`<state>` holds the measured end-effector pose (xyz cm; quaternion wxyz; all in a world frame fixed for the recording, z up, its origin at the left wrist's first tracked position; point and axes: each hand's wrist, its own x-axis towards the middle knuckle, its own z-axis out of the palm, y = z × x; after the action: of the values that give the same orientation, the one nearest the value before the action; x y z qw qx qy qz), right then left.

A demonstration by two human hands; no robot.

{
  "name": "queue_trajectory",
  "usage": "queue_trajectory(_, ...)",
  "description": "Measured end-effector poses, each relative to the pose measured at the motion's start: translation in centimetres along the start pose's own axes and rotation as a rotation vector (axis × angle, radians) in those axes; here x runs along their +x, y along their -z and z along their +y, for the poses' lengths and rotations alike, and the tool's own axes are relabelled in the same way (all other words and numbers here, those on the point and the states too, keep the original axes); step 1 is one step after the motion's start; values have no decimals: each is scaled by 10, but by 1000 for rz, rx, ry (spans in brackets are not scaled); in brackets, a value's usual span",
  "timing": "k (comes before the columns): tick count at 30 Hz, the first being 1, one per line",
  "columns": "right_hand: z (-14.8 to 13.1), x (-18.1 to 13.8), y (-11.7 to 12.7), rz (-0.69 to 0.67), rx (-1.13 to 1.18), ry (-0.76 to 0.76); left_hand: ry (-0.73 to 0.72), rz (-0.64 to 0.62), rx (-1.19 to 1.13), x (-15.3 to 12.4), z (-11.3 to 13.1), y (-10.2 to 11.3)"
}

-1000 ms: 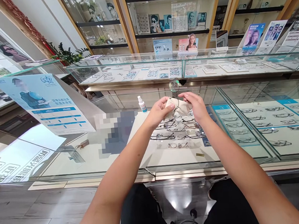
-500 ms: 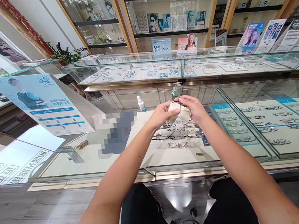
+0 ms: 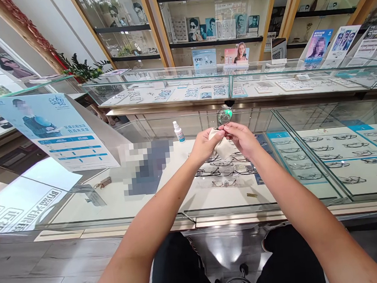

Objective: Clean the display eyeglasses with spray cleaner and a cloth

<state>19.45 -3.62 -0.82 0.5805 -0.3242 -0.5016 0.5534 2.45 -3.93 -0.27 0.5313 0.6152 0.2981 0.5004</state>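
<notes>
Above the glass display case, my left hand point(image 3: 204, 146) is closed on a cream cloth point(image 3: 224, 150), its thumb on top. The cloth is folded around the lower part of a pair of eyeglasses and hangs down below the fingers. One round, thin-rimmed lens of the eyeglasses point(image 3: 225, 116) stands up above my fingertips, with a green reflection on it. My right hand point(image 3: 245, 141) pinches the frame just under that lens, close beside the left fingertips. The other lens is hidden by cloth and fingers. A white spray bottle point(image 3: 179, 132) with a blue label stands left of my hands.
Below my hands, several eyeglass frames point(image 3: 224, 183) lie in rows in the case point(image 3: 194, 212). A bluish sign point(image 3: 76, 138) stands at left near a small brown item point(image 3: 103, 183). More frames point(image 3: 352, 180) fill the right case. Another glass counter point(image 3: 159, 106) runs behind.
The cloth has shifted left and hangs lower between my hands. Green glare now shows on the raised lens, and my left thumb sits a little higher. The bottle stays put.
</notes>
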Motion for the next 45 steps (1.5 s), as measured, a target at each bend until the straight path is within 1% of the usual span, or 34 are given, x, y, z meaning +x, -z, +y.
queue_trajectory(4, 1, 0, -2, 14, 11, 7, -46, 35, 47, 1, -3, 0)
queue_trajectory(7, 0, -1, -3, 40, 50, -4, -65, -3, 56, 2, -6, 3)
queue_trajectory(9, 0, -2, -3, 58, 75, -24, -31, -66, 53, 3, -6, 8)
queue_trajectory(12, -2, -2, -2, 69, 87, -40, 61, -168, 35, 6, -6, 15)
queue_trajectory(15, -2, 0, -1, 79, 92, -27, 113, -182, 10, 9, -8, 22)
queue_trajectory(19, -2, 4, 4, 139, 130, 23, 130, -116, -46, 14, -12, 28)
queue_trajectory(23, -5, 6, 14, 192, 154, 83, 131, -17, -129, 20, -16, 36)
queue_trajectory(28, -7, 7, 21, 157, 91, 117, 123, 167, -241, 27, -11, 43)
queue_trajectory(30, -7, 6, 20, 116, 51, 120, 100, 207, -260, 28, -6, 43)
queue_trajectory(31, -7, 5, 19, 88, 30, 118, 86, 207, -260, 28, -4, 42)
queue_trajectory(35, -4, 3, 11, -27, -54, 109, 45, 121, -228, 22, 3, 38)
queue_trajectory(38, -2, 0, 6, -84, -116, 93, 35, 37, -170, 18, 2, 36)
queue_trajectory(42, 1, -1, 3, -91, -191, 69, 44, -75, -93, 16, -3, 35)
queue_trajectory(45, 3, -1, 4, -79, -204, 70, 33, -123, -75, 15, -3, 34)
